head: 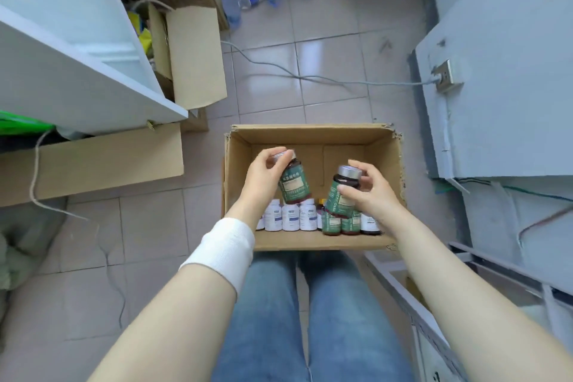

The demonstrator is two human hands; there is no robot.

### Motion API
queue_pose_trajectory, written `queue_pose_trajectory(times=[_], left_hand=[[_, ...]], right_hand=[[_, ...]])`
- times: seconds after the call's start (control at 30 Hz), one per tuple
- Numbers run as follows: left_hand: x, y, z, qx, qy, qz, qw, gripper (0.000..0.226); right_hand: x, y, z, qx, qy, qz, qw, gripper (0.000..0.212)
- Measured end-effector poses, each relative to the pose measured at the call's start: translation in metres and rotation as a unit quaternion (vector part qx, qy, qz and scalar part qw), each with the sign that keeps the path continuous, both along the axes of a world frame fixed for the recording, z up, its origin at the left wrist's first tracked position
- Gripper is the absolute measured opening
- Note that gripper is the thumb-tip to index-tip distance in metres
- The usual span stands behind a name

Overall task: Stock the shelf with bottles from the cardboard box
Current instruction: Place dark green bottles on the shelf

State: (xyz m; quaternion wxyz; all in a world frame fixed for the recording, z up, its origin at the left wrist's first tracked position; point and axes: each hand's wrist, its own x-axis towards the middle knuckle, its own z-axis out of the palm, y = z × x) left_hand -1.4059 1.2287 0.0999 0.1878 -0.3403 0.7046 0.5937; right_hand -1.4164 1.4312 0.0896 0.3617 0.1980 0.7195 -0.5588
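Fingers [350,192] of both hands curl round green-labelled bottles: left hand [263,177] pinches one bottle [294,183] near its cap, right hand [372,192] another [342,192], lifted above the cardboard box [310,133], probably for shelving.

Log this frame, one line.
stage: picking from cardboard box | left hand: grips green bottle | right hand: grips second green bottle | remaining: white bottles
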Motion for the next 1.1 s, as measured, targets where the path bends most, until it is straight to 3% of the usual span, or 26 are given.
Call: queue_pose_trajectory(times=[0.13, 0.27, 0.43, 0.53, 0.77, 1.0, 1.1], left_hand=[[-0.007, 0.012, 0.061, 0.071, 0.048, 0.013, 0.996, 0.026], [0.001, 0.024, 0.110, 0.129, 0.068, -0.079, 0.986, 0.028], [0.025, 0.050, 0.165, 0.224, 0.101, -0.204, 0.948, 0.035], [0.057, 0.080, 0.200, 0.262, 0.122, -0.268, 0.919, 0.022], [0.180, 0.167, 0.296, 0.321, 0.178, -0.425, 0.827, 0.012], [0.378, 0.237, 0.389, 0.402, 0.223, -0.550, 0.697, 0.013], [0.474, 0.261, 0.413, 0.411, 0.222, -0.590, 0.659, 0.014]], right_hand=[[0.027, -0.005, 0.051, -0.006, -0.007, -0.144, 0.990, 0.054], [0.079, -0.010, 0.101, -0.108, -0.011, -0.287, 0.952, 0.045], [0.159, -0.027, 0.151, -0.255, 0.047, -0.432, 0.864, 0.051], [0.210, -0.024, 0.185, -0.283, 0.101, -0.490, 0.818, 0.052], [0.348, 0.015, 0.268, -0.220, 0.250, -0.586, 0.739, 0.039], [0.560, 0.050, 0.340, -0.110, 0.368, -0.616, 0.688, 0.077], [0.658, 0.058, 0.361, -0.066, 0.412, -0.633, 0.652, 0.087]])
